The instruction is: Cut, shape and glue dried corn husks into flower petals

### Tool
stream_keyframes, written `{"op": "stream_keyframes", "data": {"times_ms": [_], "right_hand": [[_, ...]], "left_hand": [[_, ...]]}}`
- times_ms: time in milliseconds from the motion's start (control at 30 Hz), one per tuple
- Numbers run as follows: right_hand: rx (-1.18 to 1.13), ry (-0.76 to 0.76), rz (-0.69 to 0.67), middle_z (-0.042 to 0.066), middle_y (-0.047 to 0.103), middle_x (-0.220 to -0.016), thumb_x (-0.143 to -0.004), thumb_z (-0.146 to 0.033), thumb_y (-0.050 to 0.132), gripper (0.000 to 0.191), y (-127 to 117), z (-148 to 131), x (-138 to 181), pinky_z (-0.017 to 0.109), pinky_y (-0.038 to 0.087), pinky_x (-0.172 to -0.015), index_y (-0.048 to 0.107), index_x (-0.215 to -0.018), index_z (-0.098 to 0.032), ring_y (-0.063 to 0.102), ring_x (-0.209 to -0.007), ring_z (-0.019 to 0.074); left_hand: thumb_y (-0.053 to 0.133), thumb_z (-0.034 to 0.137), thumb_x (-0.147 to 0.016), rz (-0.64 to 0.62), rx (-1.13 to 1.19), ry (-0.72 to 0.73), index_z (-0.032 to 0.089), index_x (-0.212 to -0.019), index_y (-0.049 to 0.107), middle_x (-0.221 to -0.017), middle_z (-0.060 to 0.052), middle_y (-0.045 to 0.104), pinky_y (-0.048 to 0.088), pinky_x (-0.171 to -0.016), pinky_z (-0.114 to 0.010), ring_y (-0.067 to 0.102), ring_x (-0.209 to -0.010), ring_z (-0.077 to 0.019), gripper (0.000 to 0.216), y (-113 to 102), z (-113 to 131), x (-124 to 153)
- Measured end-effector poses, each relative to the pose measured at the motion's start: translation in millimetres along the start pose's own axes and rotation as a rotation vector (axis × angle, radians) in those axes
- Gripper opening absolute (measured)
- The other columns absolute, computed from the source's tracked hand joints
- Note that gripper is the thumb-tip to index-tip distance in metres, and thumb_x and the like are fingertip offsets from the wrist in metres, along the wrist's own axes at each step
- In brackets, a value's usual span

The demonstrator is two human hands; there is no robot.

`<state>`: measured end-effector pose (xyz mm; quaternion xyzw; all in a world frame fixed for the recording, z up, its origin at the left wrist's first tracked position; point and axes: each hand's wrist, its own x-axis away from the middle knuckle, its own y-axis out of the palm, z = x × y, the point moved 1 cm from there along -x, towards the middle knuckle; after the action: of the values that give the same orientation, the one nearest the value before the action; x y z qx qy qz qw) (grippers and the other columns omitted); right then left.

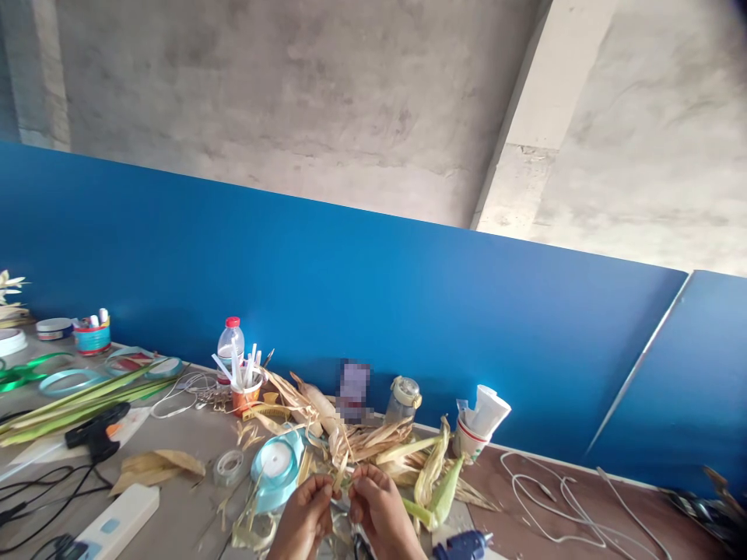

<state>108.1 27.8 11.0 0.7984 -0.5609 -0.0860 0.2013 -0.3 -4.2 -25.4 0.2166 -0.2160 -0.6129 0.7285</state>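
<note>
Low in the middle of the view, my left hand point(308, 507) and my right hand point(378, 498) are close together with thumbs and fingertips pinched. Between them stands a small pale strip of corn husk point(340, 473), gripped by the left fingertips. The right fingers are pinched just beside it, and what they hold is too small to make out. Behind the hands lies a heap of dried corn husks point(373, 443). A roll of light blue ribbon point(274, 463) sits to the left of my left hand. Greener husks point(444, 494) lie right of my right hand.
A blue glue gun point(464, 546) lies at the front right, a black glue gun point(100, 435) at the left. A power strip point(120, 523), clear tape roll point(229, 467), orange cup point(245, 398), bottle point(231, 341), glass jar point(404, 398) and paper cup point(470, 439) stand around. White cables point(560, 498) lie right.
</note>
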Motion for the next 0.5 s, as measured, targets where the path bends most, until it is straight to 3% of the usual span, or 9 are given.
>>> {"op": "stream_keyframes", "data": {"times_ms": [233, 367, 500], "right_hand": [[0.243, -0.072, -0.088, -0.006, 0.044, -0.049, -0.063, -0.025, 0.051, 0.008, 1, -13, 9, 0.020, 0.021, -0.043, 0.051, -0.063, -0.017, 0.029, -0.041, 0.0061], [0.537, -0.206, -0.061, -0.003, 0.049, -0.056, -0.065, -0.017, 0.048, 0.007, 4, -16, 13, 0.022, 0.034, -0.055, 0.054, -0.063, -0.015, 0.044, -0.055, 0.0112], [0.636, -0.274, -0.045, 0.000, 0.054, -0.065, -0.067, -0.013, 0.044, 0.012, 7, -19, 16, 0.024, 0.040, -0.063, 0.055, -0.064, -0.016, 0.051, -0.065, 0.0149]], "left_hand": [[0.074, 0.045, -0.056, -0.027, 0.012, -0.056, 0.015, -0.058, 0.056, -0.035, 0.012, 0.024, 0.013, -0.037, -0.018, 0.015, -0.032, -0.0010, 0.036, -2, -2, -3], [0.074, 0.043, -0.057, -0.045, 0.041, -0.102, 0.014, -0.059, 0.055, -0.034, 0.012, 0.025, 0.012, -0.037, -0.018, 0.015, -0.033, -0.0008, 0.034, 3, 0, 2], [0.076, 0.039, -0.057, -0.053, 0.070, -0.169, 0.014, -0.060, 0.056, -0.036, 0.009, 0.036, 0.014, -0.037, -0.017, 0.016, -0.032, 0.0002, 0.032, 5, 4, 7]]}}
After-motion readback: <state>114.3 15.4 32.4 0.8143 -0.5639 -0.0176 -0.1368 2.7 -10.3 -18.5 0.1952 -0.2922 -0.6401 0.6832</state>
